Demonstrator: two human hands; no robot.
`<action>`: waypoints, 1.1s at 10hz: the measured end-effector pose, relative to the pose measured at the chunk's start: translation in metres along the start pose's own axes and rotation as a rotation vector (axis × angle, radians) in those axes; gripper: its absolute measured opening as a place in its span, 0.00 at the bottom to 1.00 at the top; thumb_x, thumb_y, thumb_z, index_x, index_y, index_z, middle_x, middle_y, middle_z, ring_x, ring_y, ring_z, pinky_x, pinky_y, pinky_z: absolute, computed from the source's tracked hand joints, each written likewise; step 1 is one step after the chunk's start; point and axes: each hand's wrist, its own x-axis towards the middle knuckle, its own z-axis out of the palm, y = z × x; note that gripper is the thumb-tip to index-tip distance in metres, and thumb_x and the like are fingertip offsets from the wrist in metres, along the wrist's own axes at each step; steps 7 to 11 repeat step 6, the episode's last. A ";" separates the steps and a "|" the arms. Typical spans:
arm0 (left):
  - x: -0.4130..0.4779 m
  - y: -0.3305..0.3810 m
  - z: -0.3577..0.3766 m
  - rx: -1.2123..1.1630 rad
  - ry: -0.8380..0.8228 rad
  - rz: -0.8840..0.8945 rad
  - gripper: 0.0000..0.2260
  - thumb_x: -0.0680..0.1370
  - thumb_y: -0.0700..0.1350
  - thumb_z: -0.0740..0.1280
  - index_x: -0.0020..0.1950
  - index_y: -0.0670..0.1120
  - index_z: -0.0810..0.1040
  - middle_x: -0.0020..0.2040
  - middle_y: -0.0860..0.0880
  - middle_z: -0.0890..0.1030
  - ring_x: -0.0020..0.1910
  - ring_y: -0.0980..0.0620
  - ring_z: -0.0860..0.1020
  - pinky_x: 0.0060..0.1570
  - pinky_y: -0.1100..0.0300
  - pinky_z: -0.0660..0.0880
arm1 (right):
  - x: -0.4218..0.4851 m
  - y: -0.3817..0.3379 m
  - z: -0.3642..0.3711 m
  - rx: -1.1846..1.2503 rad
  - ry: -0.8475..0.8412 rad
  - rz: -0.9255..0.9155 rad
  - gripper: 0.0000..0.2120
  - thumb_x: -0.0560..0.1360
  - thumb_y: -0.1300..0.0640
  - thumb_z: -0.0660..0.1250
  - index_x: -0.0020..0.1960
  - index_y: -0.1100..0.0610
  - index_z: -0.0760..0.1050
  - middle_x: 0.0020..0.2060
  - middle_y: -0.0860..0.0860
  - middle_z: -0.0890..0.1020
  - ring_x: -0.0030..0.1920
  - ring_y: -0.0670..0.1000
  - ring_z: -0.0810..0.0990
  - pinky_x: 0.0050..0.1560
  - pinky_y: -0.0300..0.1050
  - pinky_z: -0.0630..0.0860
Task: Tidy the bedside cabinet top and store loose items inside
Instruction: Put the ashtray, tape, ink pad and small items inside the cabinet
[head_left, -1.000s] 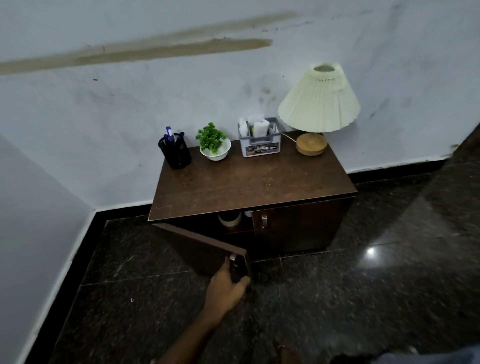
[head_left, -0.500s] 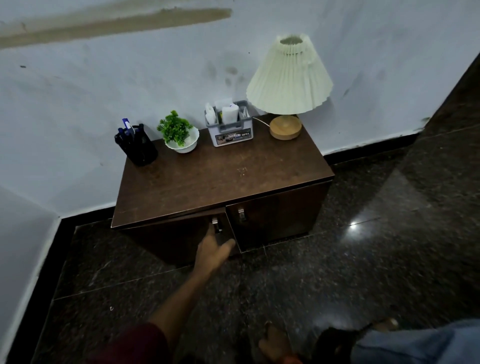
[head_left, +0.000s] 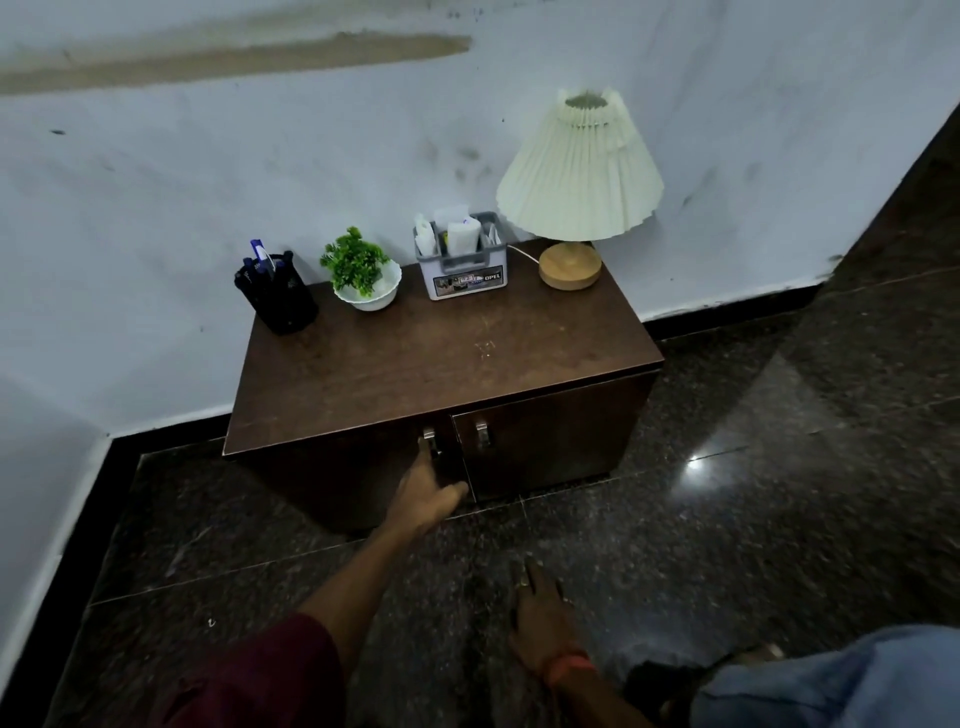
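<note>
A second ago the left door of the dark brown wooden bedside cabinet stood ajar; I now see it flush shut. The left hand presses on it under the metal handle, grip apart and fingers straight. The right hand has come further into view, flat on the dark polished floor, grip apart. The black mesh pen holder stays on top.

Up top is the pale wall, scuffed all over, with a long brown stain streak running across near the upper edge. Dark smudges dot it lower down (too blurred to read any shape). Black skirting lines the wall's foot and meets the dark speckled floor. A bright glare spot gleams on the polished tiles, and thin joint lines cross them.
</note>
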 end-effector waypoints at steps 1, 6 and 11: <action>0.001 0.007 -0.007 0.029 -0.027 0.003 0.32 0.74 0.47 0.71 0.75 0.47 0.61 0.64 0.44 0.77 0.61 0.44 0.76 0.57 0.57 0.73 | 0.007 -0.005 -0.022 -0.045 0.024 -0.013 0.36 0.75 0.55 0.61 0.78 0.54 0.47 0.78 0.54 0.49 0.77 0.56 0.50 0.76 0.54 0.49; -0.055 0.046 -0.068 0.460 0.165 0.408 0.38 0.73 0.55 0.64 0.78 0.43 0.53 0.77 0.43 0.60 0.74 0.43 0.63 0.72 0.51 0.63 | 0.009 -0.071 -0.152 -0.265 0.540 -0.202 0.35 0.64 0.49 0.67 0.70 0.55 0.70 0.69 0.55 0.73 0.69 0.54 0.72 0.66 0.57 0.67; -0.055 0.046 -0.068 0.460 0.165 0.408 0.38 0.73 0.55 0.64 0.78 0.43 0.53 0.77 0.43 0.60 0.74 0.43 0.63 0.72 0.51 0.63 | 0.009 -0.071 -0.152 -0.265 0.540 -0.202 0.35 0.64 0.49 0.67 0.70 0.55 0.70 0.69 0.55 0.73 0.69 0.54 0.72 0.66 0.57 0.67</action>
